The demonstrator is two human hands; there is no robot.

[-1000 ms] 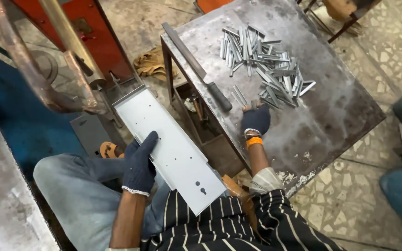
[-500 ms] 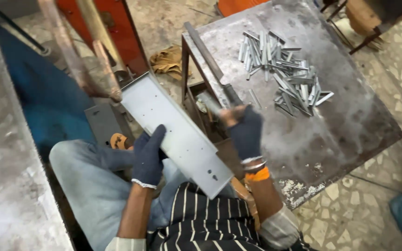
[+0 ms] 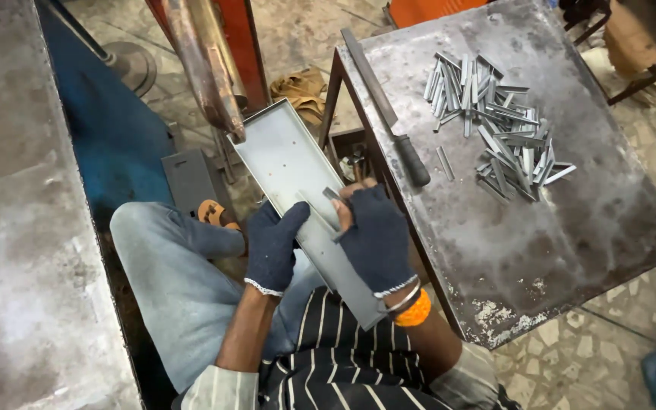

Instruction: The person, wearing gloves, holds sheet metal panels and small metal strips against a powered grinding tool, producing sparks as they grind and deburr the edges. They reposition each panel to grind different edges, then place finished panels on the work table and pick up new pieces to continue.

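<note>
Gloved left hand [image 3: 273, 247] grips metal tray [image 3: 286, 156]; right hand [image 3: 377, 239] pinches 1 small metal strip [image 3: 331, 194] against tray.

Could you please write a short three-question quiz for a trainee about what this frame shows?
1. True or false: the left hand grips the long grey metal tray.
2. What does the right hand pinch against the tray? A) a small metal strip B) the file C) a rag
3. Where does the pile of metal strips lie?

Key
1. True.
2. A.
3. On the metal table, to the person's right, beyond the file.
</note>
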